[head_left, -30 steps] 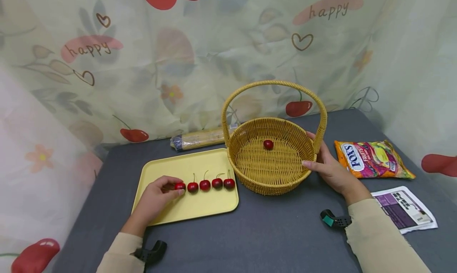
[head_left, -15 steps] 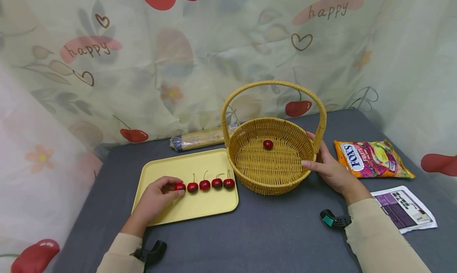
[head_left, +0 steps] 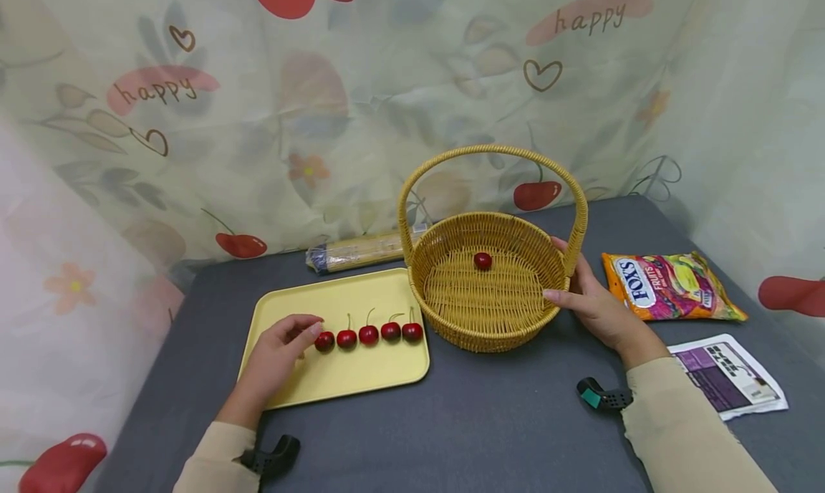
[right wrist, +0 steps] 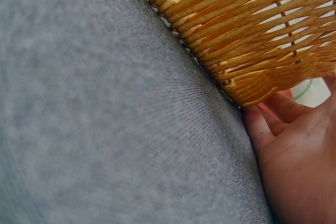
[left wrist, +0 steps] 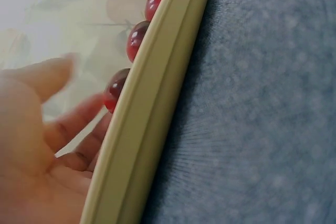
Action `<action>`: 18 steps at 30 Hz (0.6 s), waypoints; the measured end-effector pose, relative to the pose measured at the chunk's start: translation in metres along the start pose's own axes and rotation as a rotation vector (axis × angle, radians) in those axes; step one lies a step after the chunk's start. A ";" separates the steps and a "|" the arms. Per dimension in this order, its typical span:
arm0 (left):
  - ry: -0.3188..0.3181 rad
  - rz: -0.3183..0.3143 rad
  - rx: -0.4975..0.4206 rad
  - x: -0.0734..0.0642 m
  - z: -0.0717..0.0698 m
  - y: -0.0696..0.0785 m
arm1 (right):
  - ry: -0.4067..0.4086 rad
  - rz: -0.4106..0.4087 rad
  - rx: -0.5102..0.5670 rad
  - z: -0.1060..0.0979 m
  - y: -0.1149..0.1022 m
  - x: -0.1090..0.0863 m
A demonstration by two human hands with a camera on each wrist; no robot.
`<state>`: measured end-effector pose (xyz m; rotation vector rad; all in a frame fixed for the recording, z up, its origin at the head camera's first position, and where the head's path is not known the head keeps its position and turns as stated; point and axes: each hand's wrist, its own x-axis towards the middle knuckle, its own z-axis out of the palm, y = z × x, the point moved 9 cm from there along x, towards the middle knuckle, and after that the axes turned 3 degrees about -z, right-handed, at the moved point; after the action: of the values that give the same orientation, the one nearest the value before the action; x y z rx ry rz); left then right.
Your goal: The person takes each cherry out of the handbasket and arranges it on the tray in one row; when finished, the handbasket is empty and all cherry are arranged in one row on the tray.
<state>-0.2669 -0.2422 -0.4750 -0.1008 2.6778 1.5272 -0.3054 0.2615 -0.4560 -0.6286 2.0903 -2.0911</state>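
Observation:
A row of several dark red cherries lies on the yellow tray (head_left: 380,372). My left hand (head_left: 273,357) is at the row's left end, its thumb raised off the leftmost cherry (head_left: 325,342). In the left wrist view that cherry (left wrist: 116,90) shows over the tray's rim, with a fingertip close beside it and the thumb well apart. To the right, a round wicker basket (head_left: 470,337) with a tall handle stands with a single cherry (head_left: 483,261) inside. My right hand (head_left: 602,317) grips the basket's right side, thumb over the rim and fingers mostly hidden behind it.
Behind the tray lies a long wrapped bundle (head_left: 361,251) against the patterned cloth (head_left: 387,120). An orange candy bag (head_left: 673,286) and a purple-and-white packet (head_left: 731,377) lie right of the right arm on the grey tabletop (head_left: 451,436).
My left thumb and fingers have come off the leftmost cherry, and the hand has drawn slightly up and left. The right hand keeps its hold on the basket.

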 end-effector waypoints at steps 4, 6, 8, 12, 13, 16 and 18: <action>0.013 -0.038 -0.110 0.001 -0.004 -0.001 | 0.007 0.000 0.001 0.000 0.001 0.000; 0.008 -0.049 -0.180 0.002 -0.005 -0.001 | 0.008 0.002 0.001 -0.001 0.001 0.000; 0.005 -0.052 -0.240 0.003 -0.006 -0.001 | 0.008 0.002 0.002 0.000 0.002 0.000; 0.020 -0.036 -0.296 0.001 -0.010 0.007 | 0.013 0.005 0.000 0.000 0.003 0.000; 0.026 -0.023 -0.305 0.001 -0.010 0.011 | 0.015 0.007 -0.003 0.000 0.003 0.001; 0.039 0.026 -0.309 -0.003 -0.012 0.027 | 0.021 0.013 -0.006 -0.002 0.004 0.001; 0.035 0.065 -0.321 -0.004 -0.011 0.038 | 0.026 0.020 -0.009 -0.003 0.005 0.001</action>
<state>-0.2660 -0.2318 -0.4362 -0.0550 2.4579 1.9812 -0.3085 0.2639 -0.4602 -0.5832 2.1122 -2.0911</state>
